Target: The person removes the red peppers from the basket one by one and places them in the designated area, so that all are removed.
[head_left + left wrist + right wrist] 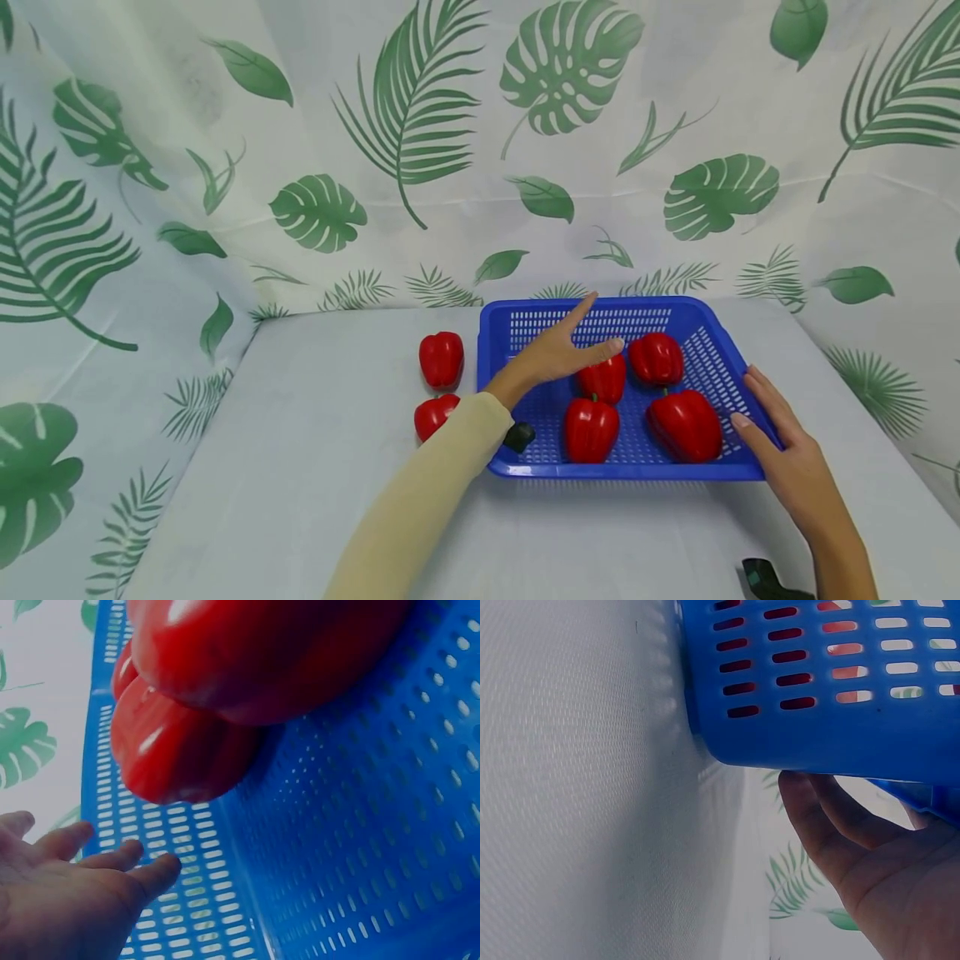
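Observation:
A blue plastic basket (615, 472) with slotted walls sits on the table, holding several red bell peppers (684, 425). Over its left part reaches my left hand (555, 354), fingers extended and thumb spread, with nothing in it. Just below its thumb is one pepper (602, 381), partly covered by the hand. The left wrist view shows the fingers (112, 859) loose beside the slotted wall, apart from the peppers (184, 746). On the basket's right rim, my right hand (795, 458) holds on, thumb at the inner side and fingers outside; the right wrist view shows fingertips (799, 787) against the wall.
Left of the basket, two more red bell peppers stand on the white table (300, 467): one further back (442, 360), the nearer one (433, 415) partly hidden by the left sleeve (420, 492). A leaf-patterned curtain (450, 167) hangs behind the table.

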Demonstrator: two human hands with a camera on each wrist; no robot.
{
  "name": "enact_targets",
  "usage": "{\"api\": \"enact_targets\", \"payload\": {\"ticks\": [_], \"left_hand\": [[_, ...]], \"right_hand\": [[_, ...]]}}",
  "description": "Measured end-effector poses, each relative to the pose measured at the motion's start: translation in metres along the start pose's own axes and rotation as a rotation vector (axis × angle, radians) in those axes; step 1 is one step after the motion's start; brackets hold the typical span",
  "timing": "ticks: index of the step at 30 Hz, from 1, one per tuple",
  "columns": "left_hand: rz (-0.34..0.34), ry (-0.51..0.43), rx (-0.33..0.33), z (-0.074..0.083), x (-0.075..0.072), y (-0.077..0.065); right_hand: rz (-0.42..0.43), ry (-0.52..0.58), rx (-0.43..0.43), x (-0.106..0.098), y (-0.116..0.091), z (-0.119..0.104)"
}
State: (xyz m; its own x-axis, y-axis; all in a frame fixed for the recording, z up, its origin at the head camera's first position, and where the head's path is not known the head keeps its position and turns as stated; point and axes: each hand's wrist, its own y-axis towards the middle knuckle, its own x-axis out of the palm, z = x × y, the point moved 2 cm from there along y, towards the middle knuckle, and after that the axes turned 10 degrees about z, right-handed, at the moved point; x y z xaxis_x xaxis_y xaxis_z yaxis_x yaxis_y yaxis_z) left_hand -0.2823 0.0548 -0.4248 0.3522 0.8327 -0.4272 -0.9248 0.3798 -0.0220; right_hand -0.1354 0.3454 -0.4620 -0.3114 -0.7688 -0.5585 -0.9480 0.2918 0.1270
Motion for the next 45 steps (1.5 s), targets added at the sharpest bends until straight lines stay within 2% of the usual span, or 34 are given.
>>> {"api": "enact_targets", "payload": {"ticks": [9,16,27,34,45], "left_hand": [[-0.04,0.077,-0.03,-0.006,0.007,0.001],[-0.058,0.082,-0.067,-0.011,0.007,0.0],[-0.091,0.14,-0.097,-0.014,0.008,-0.003],[-0.11,0.164,-0.1,-0.018,0.01,-0.003],[-0.096,0.213,-0.08,-0.018,0.009,-0.001]], "right_hand": [[0.008,0.002,-0.013,0.0,0.0,0.003],[0.012,0.006,-0.019,0.0,-0.001,0.003],[0.01,0.023,-0.025,0.0,-0.001,0.004],[0.009,0.023,-0.027,0.0,-0.002,0.004],[0.006,0.016,-0.023,0.0,0.0,0.004]]}}
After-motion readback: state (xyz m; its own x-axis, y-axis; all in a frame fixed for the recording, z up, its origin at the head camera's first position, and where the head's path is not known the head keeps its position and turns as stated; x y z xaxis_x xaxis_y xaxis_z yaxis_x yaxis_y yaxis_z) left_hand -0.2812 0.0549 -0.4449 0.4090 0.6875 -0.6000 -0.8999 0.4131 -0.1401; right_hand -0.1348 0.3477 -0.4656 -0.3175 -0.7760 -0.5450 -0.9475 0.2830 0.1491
